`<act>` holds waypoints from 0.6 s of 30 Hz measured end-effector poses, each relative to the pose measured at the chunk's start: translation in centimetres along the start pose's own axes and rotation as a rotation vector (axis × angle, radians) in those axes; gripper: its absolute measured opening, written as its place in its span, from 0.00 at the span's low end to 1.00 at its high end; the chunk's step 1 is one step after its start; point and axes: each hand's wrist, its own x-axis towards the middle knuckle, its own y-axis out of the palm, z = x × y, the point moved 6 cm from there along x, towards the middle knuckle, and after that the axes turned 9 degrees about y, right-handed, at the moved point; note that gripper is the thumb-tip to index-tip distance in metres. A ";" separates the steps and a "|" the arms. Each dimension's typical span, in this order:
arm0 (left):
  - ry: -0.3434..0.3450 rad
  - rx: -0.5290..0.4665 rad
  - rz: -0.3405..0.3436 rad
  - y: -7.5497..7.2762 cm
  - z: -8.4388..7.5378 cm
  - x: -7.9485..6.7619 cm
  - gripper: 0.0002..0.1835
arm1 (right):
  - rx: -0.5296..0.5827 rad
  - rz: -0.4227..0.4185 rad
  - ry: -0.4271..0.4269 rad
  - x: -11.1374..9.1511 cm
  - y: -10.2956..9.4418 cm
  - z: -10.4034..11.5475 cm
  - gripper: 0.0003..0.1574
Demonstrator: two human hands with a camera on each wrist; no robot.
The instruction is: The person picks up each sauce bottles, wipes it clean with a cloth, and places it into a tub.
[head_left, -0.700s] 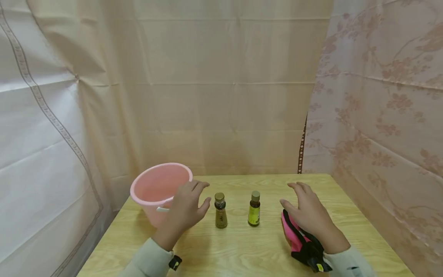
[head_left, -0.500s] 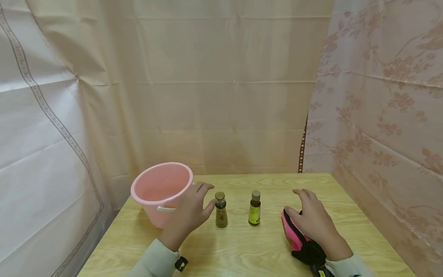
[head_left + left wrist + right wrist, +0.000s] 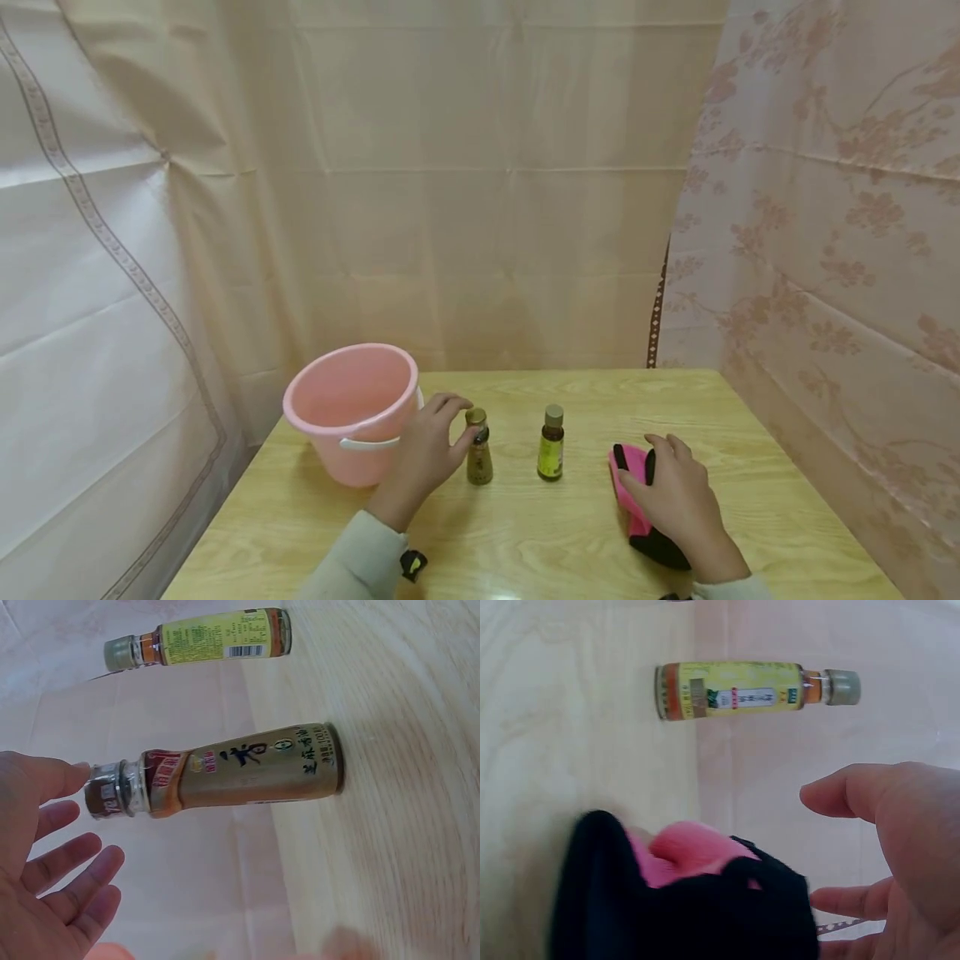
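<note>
Gold-capped bottle point(image 3: 480, 468), on the wooden table point(image 3: 540, 537) between the pink bucket point(image 3: 352, 463) and the yellow-labelled bottle point(image 3: 551, 457), now has the left hand point(image 3: 427, 446) at its cap point(image 3: 106, 793); earlier that hand was farther off. Its thumb and fingers are loosely parted (whether they touch, I cannot tell). The right hand point(image 3: 678, 504), likewise loose, has sunk over the pink-and-black item point(image 3: 634, 458). The bottle stands upright, long axis vertical, cap up.

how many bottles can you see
2: a gold-labelled bottle right of the pink bucket, and a yellow-labelled bottle further right. The bucket's unseen bottom could hide more.
</note>
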 end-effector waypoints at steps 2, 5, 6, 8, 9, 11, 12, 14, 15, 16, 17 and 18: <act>0.000 -0.001 0.000 0.2 0.1 0.0 0.17 | -0.005 0.006 0.005 0.0 0.4 -0.1 0.61; 0.001 0.001 -0.007 0.5 0.0 0.1 0.17 | -0.013 0.017 0.007 0.0 1.1 -0.4 0.60; -0.001 0.001 -0.013 0.6 0.0 0.1 0.17 | -0.012 0.021 0.010 0.1 1.3 -0.6 0.60; -0.007 -0.003 -0.023 0.8 0.0 0.2 0.19 | -0.002 0.022 0.023 0.2 1.7 -0.9 0.60; -0.014 -0.008 -0.024 0.9 0.0 0.3 0.20 | 0.002 0.023 0.032 0.3 1.8 -1.0 0.59; -0.028 -0.022 -0.020 1.2 0.0 0.4 0.20 | 0.004 0.023 0.043 0.4 2.1 -1.3 0.58; -0.035 -0.027 -0.017 1.3 0.1 0.5 0.19 | 0.004 0.025 0.047 0.4 2.2 -1.4 0.58; -0.048 -0.040 -0.013 1.5 0.1 0.5 0.17 | -0.001 0.028 0.051 0.3 2.5 -1.4 0.57; -0.055 -0.045 -0.009 1.6 0.2 0.5 0.16 | -0.006 0.032 0.053 0.2 2.7 -1.3 0.57; -0.061 -0.049 -0.010 1.7 0.2 0.5 0.15 | -0.012 0.031 0.050 0.1 2.9 -1.3 0.58; -0.067 -0.050 -0.010 1.7 0.2 0.5 0.14 | -0.016 0.032 0.050 0.0 3.0 -1.2 0.58; -0.071 -0.053 -0.010 1.8 0.2 0.5 0.14 | -0.021 0.029 0.053 -0.1 3.2 -1.1 0.59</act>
